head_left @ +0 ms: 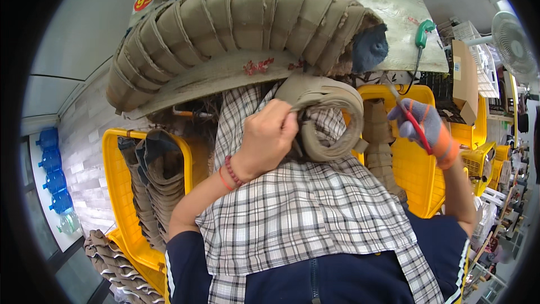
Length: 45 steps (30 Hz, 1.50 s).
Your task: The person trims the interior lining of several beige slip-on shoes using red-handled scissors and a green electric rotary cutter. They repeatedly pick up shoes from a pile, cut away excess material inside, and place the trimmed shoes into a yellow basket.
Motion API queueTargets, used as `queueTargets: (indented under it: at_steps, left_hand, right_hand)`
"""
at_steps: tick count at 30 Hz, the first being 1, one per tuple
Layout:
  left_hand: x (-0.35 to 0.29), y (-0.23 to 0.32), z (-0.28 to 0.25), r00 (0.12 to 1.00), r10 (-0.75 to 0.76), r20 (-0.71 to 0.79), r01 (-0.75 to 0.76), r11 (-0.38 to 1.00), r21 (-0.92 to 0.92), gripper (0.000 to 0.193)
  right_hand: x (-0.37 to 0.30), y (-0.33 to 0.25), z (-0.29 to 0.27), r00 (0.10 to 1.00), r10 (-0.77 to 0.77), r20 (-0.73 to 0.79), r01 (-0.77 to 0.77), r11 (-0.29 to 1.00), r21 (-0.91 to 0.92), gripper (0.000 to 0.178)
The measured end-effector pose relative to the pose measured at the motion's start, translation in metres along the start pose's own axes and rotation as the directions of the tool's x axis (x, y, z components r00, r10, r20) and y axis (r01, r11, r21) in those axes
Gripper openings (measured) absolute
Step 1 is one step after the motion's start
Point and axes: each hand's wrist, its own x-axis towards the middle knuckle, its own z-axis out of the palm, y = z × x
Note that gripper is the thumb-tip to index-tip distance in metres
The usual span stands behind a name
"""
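My left hand (267, 138), bare with a red bead bracelet at the wrist, is closed in a pinch on the edge of a brown shoe upper (315, 89). This piece curls in a ring over my lap, and the checked apron (304, 208) shows through its opening. Off to the right, my right hand (432, 128) wears a grey and orange glove. Its fingers are closed round red-handled scissors (414, 121), whose metal blades point up and left, apart from the upper.
A long row of nested brown uppers (225, 25) with blue fuzzy lining lies on the worn table (405, 39). Yellow baskets (109, 157) with more uppers stand at both sides. A green corded handheld tool (423, 32) rests at the table's right; a fan (513, 39) stands beyond.
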Motion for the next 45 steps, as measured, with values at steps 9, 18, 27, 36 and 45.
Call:
queueTargets:
  at_steps: [9, 18, 27, 36, 45]
  left_hand:
    - [0.003, 0.005, -0.020, 0.963, -0.271, -0.002, 0.229, 0.818, -0.527, 0.016]
    - [0.068, -0.016, 0.035, 0.886, 0.176, 0.430, -0.197, 0.980, 0.006, 0.023]
    - [0.209, -0.071, -0.054, 0.988, 0.117, 0.105, -0.157, 0.697, 0.700, 0.042]
    - [0.212, -0.078, -0.048, 0.997, 0.054, 0.052, -0.075, 0.783, 0.618, 0.044]
    - [0.198, -0.083, -0.068, 0.987, 0.154, 0.037, -0.144, 0.780, 0.609, 0.045]
  right_hand:
    - [0.000, -0.017, 0.115, 0.931, -0.153, -0.333, 0.338, 0.707, 0.621, 0.059]
    - [0.005, -0.024, 0.099, 0.692, -0.089, -0.717, 0.482, 0.796, 0.366, 0.041]
    - [0.136, 0.037, 0.054, 0.548, -0.234, -0.803, 0.585, 0.794, 0.168, 0.036]
    - [0.256, 0.068, 0.033, 0.595, -0.280, -0.753, 0.699, 0.642, 0.314, 0.038]
    - [0.226, 0.104, -0.055, 0.616, 0.177, -0.768, 0.483, 0.685, 0.545, 0.030]
